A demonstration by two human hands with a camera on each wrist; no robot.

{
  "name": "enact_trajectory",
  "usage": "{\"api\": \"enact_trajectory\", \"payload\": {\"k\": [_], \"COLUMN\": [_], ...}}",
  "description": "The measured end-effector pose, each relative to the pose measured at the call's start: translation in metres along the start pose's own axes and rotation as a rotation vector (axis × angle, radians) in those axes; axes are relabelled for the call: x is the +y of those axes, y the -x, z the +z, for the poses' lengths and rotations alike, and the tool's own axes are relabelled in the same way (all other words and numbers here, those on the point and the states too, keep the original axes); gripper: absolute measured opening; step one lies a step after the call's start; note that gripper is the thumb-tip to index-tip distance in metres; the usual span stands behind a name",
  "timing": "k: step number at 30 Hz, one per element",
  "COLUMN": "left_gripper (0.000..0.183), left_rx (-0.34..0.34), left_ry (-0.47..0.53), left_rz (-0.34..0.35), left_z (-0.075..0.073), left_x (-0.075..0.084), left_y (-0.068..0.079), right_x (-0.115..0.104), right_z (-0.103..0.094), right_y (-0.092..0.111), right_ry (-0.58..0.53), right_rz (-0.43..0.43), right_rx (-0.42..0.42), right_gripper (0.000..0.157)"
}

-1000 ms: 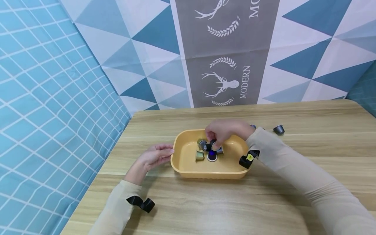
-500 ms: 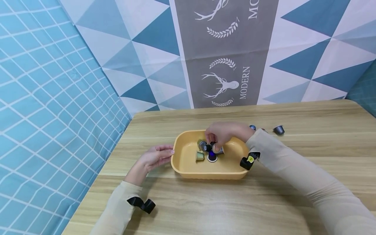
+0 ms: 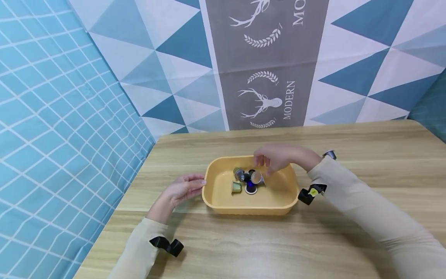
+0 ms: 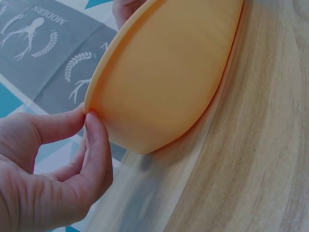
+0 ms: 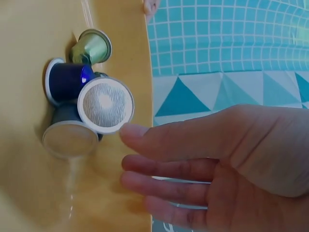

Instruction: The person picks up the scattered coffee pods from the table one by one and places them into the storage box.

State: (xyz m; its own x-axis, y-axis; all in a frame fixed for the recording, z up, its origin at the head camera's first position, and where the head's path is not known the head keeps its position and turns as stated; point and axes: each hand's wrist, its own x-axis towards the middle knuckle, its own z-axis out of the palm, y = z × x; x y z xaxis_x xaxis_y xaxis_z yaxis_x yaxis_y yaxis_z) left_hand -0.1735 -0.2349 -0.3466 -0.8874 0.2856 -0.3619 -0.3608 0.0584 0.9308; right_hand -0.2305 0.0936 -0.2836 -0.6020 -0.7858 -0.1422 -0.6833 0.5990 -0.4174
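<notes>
A yellow plastic basin point(image 3: 249, 211) sits on the wooden table with several coffee capsules heaped in its middle. Among them are a green capsule point(image 3: 236, 187), a dark blue capsule point(image 5: 67, 81) and a capsule with its silver lid point(image 5: 105, 105) turned up, leaning on the others. My left hand point(image 3: 183, 189) pinches the basin's left rim between thumb and finger. Over the far right part of the basin hovers my right hand point(image 3: 277, 157), its fingers loosely extended and holding nothing. The thumb tip is close beside the silver lid in the right wrist view.
On the table beyond the right forearm lies a dark capsule point(image 3: 330, 154), partly hidden by the sleeve. A patterned cloth point(image 3: 188, 77) hangs behind the table's back edge, and a blue checked cloth point(image 3: 62, 128) hangs on the left.
My right hand has let go of the silver-lidded capsule, leaving it on the heap, and has moved to the right. My left hand stays at the basin's rim.
</notes>
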Motion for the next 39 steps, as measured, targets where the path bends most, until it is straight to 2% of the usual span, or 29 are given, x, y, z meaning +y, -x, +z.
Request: {"api": "enact_trajectory", "payload": {"k": [11, 17, 26, 39], "left_gripper": [0.025, 0.033, 0.017, 0.018], "left_rx": [-0.001, 0.004, -0.007, -0.022], "left_ry": [0.010, 0.004, 0.016, 0.024], "left_rz": [-0.004, -0.001, 0.009, 0.006], "left_z": [-0.001, 0.000, -0.002, -0.003], "left_x": [0.000, -0.001, 0.001, 0.000], "left_y": [0.000, 0.001, -0.002, -0.002], "right_x": [0.016, 0.026, 0.048, 0.087], "right_z": [-0.007, -0.009, -0.011, -0.004], "right_y": [0.030, 0.047, 0.071, 0.095], "right_ry": [0.035, 0.023, -0.015, -0.005], "right_rz": [-0.067, -0.027, 0.077, 0.162], "right_rx": [0.180, 0.240, 0.290, 0.361], "right_gripper": [0.025, 0.022, 0.022, 0.024]}}
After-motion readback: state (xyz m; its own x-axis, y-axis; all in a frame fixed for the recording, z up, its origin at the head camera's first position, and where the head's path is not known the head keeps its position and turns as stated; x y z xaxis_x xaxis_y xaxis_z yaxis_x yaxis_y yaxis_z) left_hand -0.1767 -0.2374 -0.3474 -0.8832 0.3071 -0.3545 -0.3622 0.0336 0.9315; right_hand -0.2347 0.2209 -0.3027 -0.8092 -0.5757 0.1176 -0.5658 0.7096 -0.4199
